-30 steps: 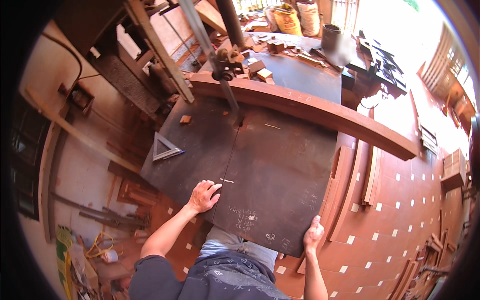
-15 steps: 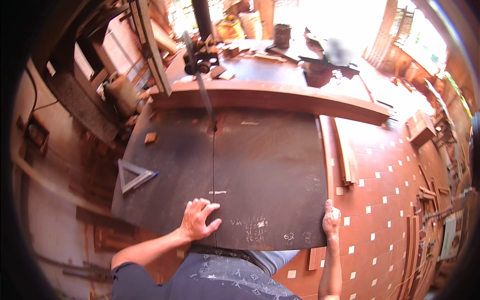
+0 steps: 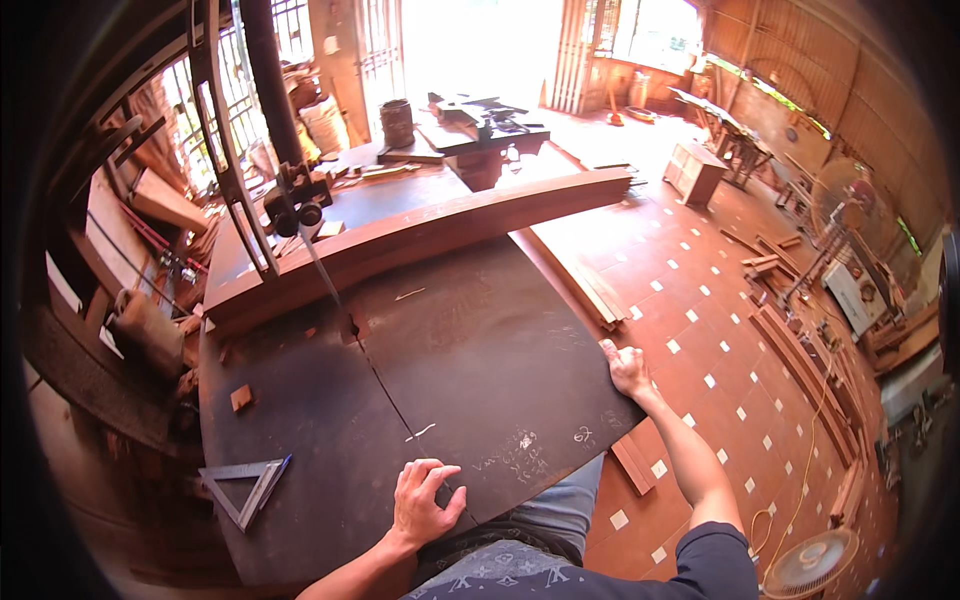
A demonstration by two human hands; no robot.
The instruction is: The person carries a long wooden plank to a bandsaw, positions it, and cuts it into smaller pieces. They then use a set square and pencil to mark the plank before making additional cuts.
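Note:
A dark saw table point(image 3: 480, 330) with chalk marks fills the middle, and a band saw blade point(image 3: 322, 268) runs down into it below the blade guide point(image 3: 298, 196). My left hand point(image 3: 425, 503) rests on the near edge beside the slot, thumb apart from loosely bent fingers, holding nothing. With my right hand point(image 3: 626, 370) I grip the table's right edge; its fingertips are partly hidden. Across the far side of the table lies a long reddish wooden beam point(image 3: 430, 230), behind the blade. A triangular square point(image 3: 245, 490) with a blue-tipped pen lies at the left, near a small wood block point(image 3: 241, 398).
Wooden strips point(image 3: 580, 280) stand right of the table, and a short board point(image 3: 633, 465) lies on the tiled floor point(image 3: 700, 400). More lumber point(image 3: 810, 370), a wooden cabinet point(image 3: 694, 172) and a fan point(image 3: 812, 560) with a yellow cord are farther right.
My view has swung to the right and up, showing more of the floor and the doorway. Both hands keep their places at the saw table; the beam and the square appear unmoved on it.

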